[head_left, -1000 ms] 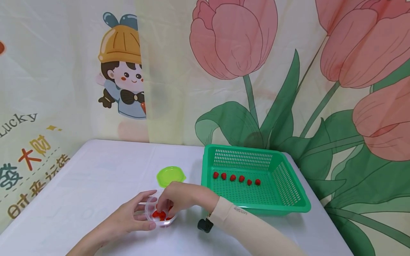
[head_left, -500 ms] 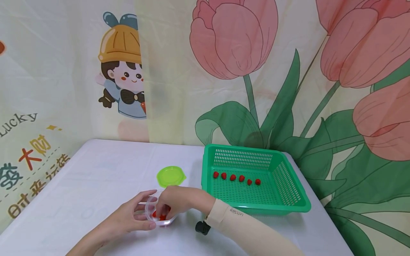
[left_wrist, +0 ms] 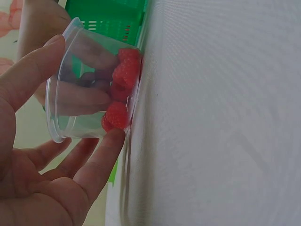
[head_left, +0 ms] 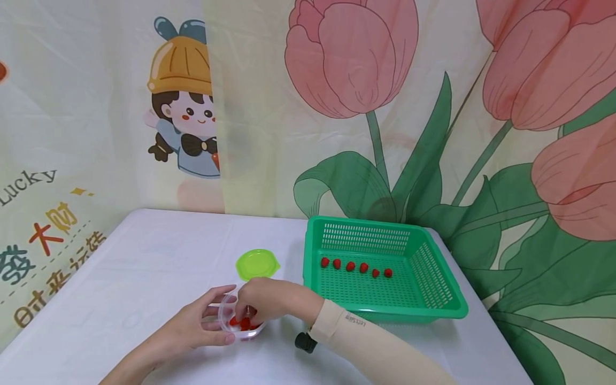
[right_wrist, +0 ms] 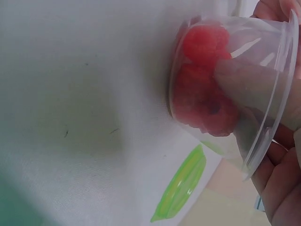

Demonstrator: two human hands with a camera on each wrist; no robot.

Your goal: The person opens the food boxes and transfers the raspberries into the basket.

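My left hand [head_left: 202, 321] holds a clear plastic cup [left_wrist: 89, 125] on the table, thumb on one side near the rim and fingers on the other. Several red raspberries [left_wrist: 126, 70] lie at the cup's bottom. From above, my right hand [head_left: 269, 299] reaches into the cup with its fingers pointing down. Its thumb and a finger touch the raspberries through the cup's mouth; whether they pinch one I cannot tell. To the right, a row of several raspberries [head_left: 350, 266] lies on the floor of a green plastic basket [head_left: 409, 310].
A bright green lid [head_left: 257, 264] lies behind the cup on the white-covered table [head_left: 159, 256]. The basket's raised walls stand close to my right forearm. Upright behind the table hangs a printed cloth [head_left: 255, 107]. A black wrist camera [head_left: 305, 343] sits under my right wrist.
Between one second and half a second ago my right hand dipped slightly deeper into the cup; since then its fingers have shifted a little among the raspberries. My left hand and the cup stayed put.
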